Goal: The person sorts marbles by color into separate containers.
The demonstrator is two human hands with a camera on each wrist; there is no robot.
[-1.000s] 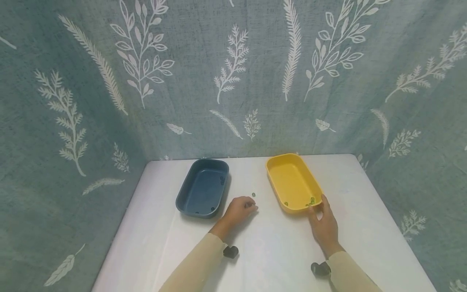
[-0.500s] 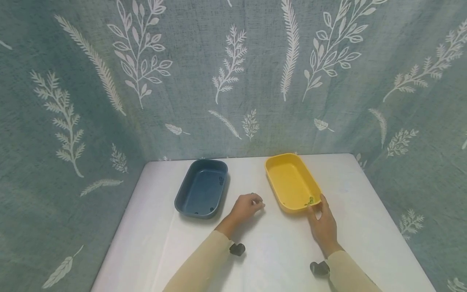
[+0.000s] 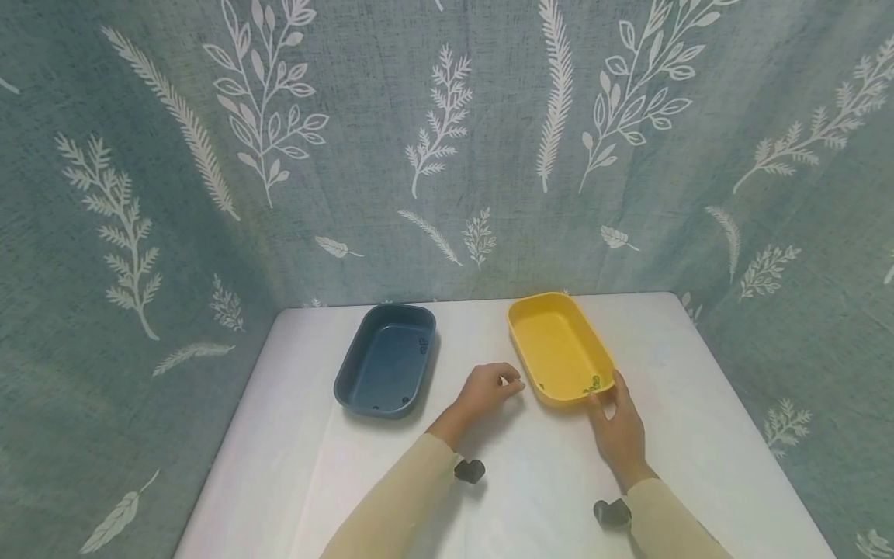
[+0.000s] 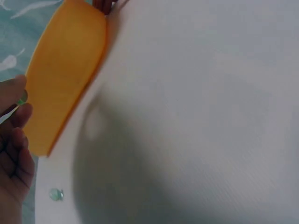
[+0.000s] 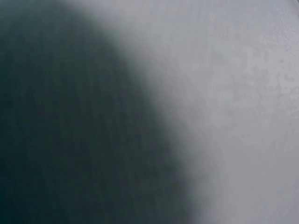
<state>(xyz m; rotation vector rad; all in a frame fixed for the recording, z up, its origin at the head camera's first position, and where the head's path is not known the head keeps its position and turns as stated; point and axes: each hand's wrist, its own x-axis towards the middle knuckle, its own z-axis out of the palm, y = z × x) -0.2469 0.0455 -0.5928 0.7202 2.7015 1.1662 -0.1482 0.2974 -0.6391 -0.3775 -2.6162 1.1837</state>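
Observation:
My left hand hovers by the left side of the yellow tray, thumb and fingertips together. Between them is a small see-through green round piece, partly covered by the fingers. Another such green piece lies on the white table in the left wrist view; in the head view it is hidden. At the tray's near right corner, my right hand holds the rim between thumb and fingers. Several small green pieces lie inside that corner. The right wrist view shows only tabletop and a dark shadow.
A dark blue tray stands at the back left with several small dark round pieces along its edges. The white table ends at a patterned green cloth behind and at both sides.
My left hand has moved right, from between the trays to the yellow tray's side. The loose green piece seen earlier on the table is now out of sight in the head view. My right hand stays put.

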